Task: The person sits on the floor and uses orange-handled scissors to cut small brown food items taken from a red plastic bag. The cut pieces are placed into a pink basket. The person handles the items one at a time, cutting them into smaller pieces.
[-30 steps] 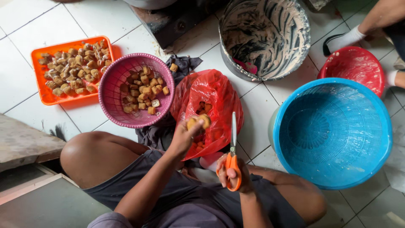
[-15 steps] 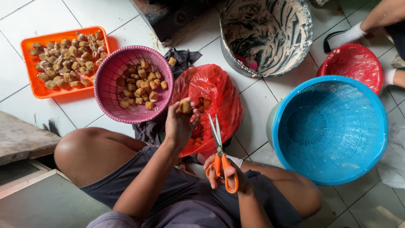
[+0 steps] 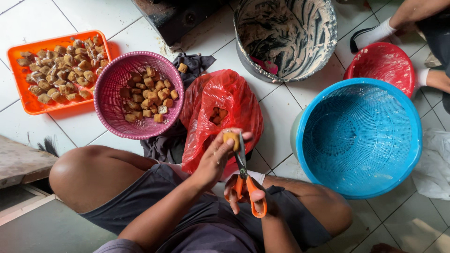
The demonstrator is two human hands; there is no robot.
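The right hand (image 3: pixel 246 194) grips orange-handled scissors (image 3: pixel 247 180), fingers through the loops, blades raised against a brown fried piece (image 3: pixel 230 138). The left hand (image 3: pixel 213 161) pinches that piece between its fingertips, above the lap. Just beyond lies a red plastic bag (image 3: pixel 220 110) holding more pieces, then a pink basket (image 3: pixel 112 84), a blue basket (image 3: pixel 358 136) and an orange tray (image 3: pixel 23 100).

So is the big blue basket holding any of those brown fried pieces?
No, the blue basket shows only bare mesh; the brown pieces lie in the pink basket, the orange tray and the red bag.
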